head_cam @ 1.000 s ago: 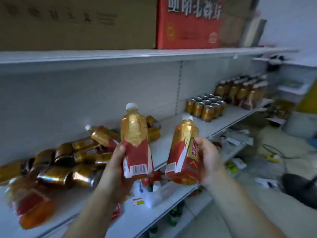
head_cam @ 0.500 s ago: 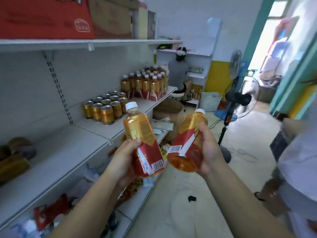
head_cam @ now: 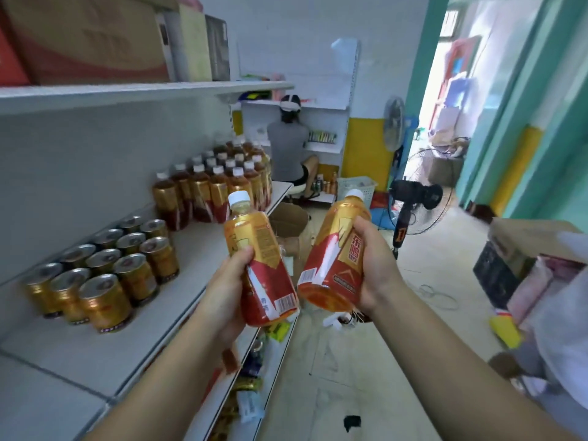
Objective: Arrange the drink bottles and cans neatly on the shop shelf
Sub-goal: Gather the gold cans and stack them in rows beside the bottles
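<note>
Gold cans (head_cam: 105, 275) stand in a tidy block on the white shelf (head_cam: 79, 354), at about 9 o'clock from the hands. Rows of capped bottles (head_cam: 216, 186) stand further along, at 11 o'clock.

Risks, as I judge them:
- Both carried bottles hang out past the shelf lip, over the floor, so a slip would drop them.
- Their bases sit close together and could knock.
- Setting one in beside the rows could nudge a neighbour and topple a line.
- The can block lies near the way in and could be clipped by a forearm.

Left hand (head_cam: 227, 294): fingers wrapped round the lower half of the left bottle (head_cam: 254, 237), thumb across the label, cap tipped toward 11 o'clock.

Right hand (head_cam: 378, 268): curled round the right bottle (head_cam: 331, 259) from its 3 o'clock side, cap toward 1 o'clock, base unsupported.

Neither bottle touches the shelf.
</note>
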`<state>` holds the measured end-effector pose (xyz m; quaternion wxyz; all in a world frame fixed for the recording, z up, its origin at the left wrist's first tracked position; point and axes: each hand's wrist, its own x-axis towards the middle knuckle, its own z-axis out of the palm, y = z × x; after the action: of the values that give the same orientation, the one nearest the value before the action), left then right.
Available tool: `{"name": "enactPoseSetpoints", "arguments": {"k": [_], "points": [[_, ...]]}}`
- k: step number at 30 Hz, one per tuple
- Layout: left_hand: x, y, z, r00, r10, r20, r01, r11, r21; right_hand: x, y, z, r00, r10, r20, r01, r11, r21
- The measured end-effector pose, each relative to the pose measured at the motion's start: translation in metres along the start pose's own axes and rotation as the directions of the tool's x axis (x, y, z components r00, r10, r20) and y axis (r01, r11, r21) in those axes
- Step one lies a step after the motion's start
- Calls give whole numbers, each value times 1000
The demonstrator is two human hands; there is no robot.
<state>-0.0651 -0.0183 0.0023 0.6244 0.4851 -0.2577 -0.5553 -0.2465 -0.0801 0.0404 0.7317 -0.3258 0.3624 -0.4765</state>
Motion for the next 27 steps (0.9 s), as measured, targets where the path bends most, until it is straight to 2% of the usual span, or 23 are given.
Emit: {"name": "enactPoseSetpoints", "arguments": {"k": [3, 5, 12, 16, 21, 24, 27], "points": [[41, 11, -2, 1000, 6, -24, -5, 999, 34, 47, -4, 8, 1000, 5, 19, -4, 1000, -15], [66, 17, -1, 997, 62, -51, -60, 997, 54, 79, -7, 12, 999, 26, 31, -25, 999, -31], [154, 32, 2, 936, 204, -287, -176, 977, 120, 205, -17, 31, 983, 113, 145, -93, 986, -136], [192, 32, 0, 850, 242, -468, -196, 970, 145, 268, -23, 44, 957, 175, 233, -118, 964, -239], [218, 29, -21, 711, 268, -651, -248, 961, 124, 317, -11, 73, 910, 234, 341, -120, 939, -324], [230, 31, -41, 648, 280, -709, -232, 958, 166, 334, 5, 89, 886, 270, 378, -116, 917, -382], [246, 30, -63, 627, 304, -717, -211, 953, 219, 349, 19, 106, 890, 205, 409, -30, 918, -395]]}}
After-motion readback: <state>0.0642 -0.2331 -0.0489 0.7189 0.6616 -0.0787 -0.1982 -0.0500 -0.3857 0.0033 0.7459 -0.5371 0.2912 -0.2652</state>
